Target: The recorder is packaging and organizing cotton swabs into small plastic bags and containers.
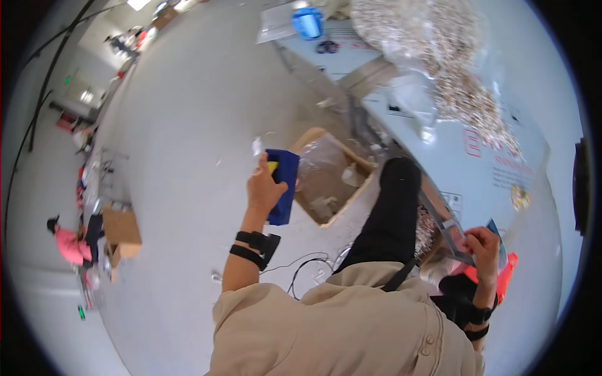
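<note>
My left hand [266,190] is out over the floor, its thumb and fingers around a dark blue box-shaped object [287,188]. A bit of yellow [273,167] shows between the hand and the blue box. At the fingertips is a small white piece [256,147]; whether the fingers hold it I cannot tell. My right hand [483,247] is closed beside the table edge, fingers curled. Next to it is a thin bluish flat piece [497,235], partly hidden by the hand, so its kind and any grip on it are unclear.
A carton [311,135] lined with clear plastic stands on the floor beyond my leg. On the light blue table [501,163] lies a large heap of small beige pieces [461,81] with clear bags. Cables [307,263] lie on the floor. Far left, a person [72,244] is near brown boxes [122,232].
</note>
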Demonstrator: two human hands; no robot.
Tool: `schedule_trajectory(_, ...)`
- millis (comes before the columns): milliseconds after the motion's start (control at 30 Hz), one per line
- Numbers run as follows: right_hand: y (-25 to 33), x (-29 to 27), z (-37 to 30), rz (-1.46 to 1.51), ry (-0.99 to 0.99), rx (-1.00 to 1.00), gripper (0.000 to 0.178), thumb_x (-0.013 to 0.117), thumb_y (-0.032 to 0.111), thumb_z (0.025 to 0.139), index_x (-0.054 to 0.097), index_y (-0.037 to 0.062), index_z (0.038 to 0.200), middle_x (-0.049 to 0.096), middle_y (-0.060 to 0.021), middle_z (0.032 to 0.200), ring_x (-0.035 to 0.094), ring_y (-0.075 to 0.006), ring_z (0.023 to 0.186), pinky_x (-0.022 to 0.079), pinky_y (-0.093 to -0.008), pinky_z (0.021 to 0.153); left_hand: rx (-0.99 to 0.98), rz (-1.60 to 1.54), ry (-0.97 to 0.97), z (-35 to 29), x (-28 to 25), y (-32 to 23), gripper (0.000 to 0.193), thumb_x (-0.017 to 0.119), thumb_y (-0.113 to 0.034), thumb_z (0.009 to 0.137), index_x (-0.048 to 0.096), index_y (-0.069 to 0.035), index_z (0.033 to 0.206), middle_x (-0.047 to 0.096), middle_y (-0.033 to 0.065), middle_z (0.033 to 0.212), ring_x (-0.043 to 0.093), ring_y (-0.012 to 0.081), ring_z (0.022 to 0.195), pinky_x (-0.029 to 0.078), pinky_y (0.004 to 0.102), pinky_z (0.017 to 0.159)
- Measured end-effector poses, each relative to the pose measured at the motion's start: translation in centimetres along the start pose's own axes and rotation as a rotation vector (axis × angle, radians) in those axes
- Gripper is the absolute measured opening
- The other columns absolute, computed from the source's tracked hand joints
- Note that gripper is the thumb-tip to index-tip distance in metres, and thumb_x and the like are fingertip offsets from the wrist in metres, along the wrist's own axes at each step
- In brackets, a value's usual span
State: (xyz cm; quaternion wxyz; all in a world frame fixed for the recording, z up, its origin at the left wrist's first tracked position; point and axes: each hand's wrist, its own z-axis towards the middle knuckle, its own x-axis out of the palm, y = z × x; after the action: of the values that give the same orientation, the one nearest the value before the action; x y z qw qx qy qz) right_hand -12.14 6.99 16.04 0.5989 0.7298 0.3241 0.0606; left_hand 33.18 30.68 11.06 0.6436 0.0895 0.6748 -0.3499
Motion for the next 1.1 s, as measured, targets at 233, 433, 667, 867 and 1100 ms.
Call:
schedule_trajectory(233, -2.8, 0.1, 0.8, 0.0, 0.105, 0.002, 0.01, 0.057, 0.006, 0.086, 0.064, -0.0007, 0.086, 0.06, -0.0004, 0.067, 0.05, -0.0041, 0.055, 0.04, -0.018, 0.051, -0.245, 0.11, 0.08, -8.2, -1.1, 6.5, 0.087, 0.075, -0.016, 0.057, 0.034, -0.001, 0.133, 0.062, 0.0236, 0.098, 0.062, 0.0398, 0.089, 0.051, 0.0432, 0.082)
schedule_trajectory(433, -2.0, -0.2, 2.2, -0.059, 0.165, -0.073, 0.009, 0.057, 0.007, 0.086, 0.063, 0.0, 0.085, 0.059, -0.0011, 0.064, 0.048, -0.0045, 0.052, 0.037, -0.0187, 0.049, -0.333, 0.193, 0.065, -12.8, -1.3, 9.0, 0.091, 0.074, -0.021, 0.062, 0.028, -0.001, 0.139, 0.061, 0.0222, 0.095, 0.064, 0.0366, 0.084, 0.053, 0.0397, 0.078)
schedule_trajectory(667, -1.6, -0.5, 2.7, -0.063, 0.146, -0.048, 0.01, 0.056, 0.007, 0.085, 0.062, -0.0003, 0.084, 0.058, -0.0018, 0.064, 0.047, -0.0052, 0.052, 0.036, -0.0196, 0.049, -0.395, 0.123, 0.079, -14.3, 0.7, 10.4, 0.088, 0.073, -0.02, 0.062, 0.031, -0.003, 0.137, 0.061, 0.0221, 0.097, 0.063, 0.0376, 0.085, 0.053, 0.041, 0.079)
schedule_trajectory(867, -1.5, 0.5, 3.4, -0.107, 0.133, 0.006, 0.01, 0.057, 0.005, 0.085, 0.063, -0.0024, 0.084, 0.062, -0.0026, 0.067, 0.05, -0.0047, 0.054, 0.039, -0.0186, 0.049, -0.347, 0.114, 0.061, -12.9, 2.8, 9.9, 0.085, 0.072, -0.017, 0.061, 0.033, -0.005, 0.135, 0.061, 0.0212, 0.098, 0.063, 0.0381, 0.086, 0.052, 0.0418, 0.079)
schedule_trajectory(1100, -1.3, 0.9, 4.6, -0.034, 0.185, 0.084, 0.01, 0.056, 0.003, 0.086, 0.063, -0.0027, 0.085, 0.061, -0.001, 0.068, 0.051, -0.0032, 0.055, 0.039, -0.0163, 0.051, -0.292, 0.078, 0.065, -11.1, 3.9, 8.0, 0.083, 0.076, -0.013, 0.058, 0.036, -0.002, 0.13, 0.062, 0.022, 0.102, 0.062, 0.0387, 0.093, 0.05, 0.0425, 0.083)
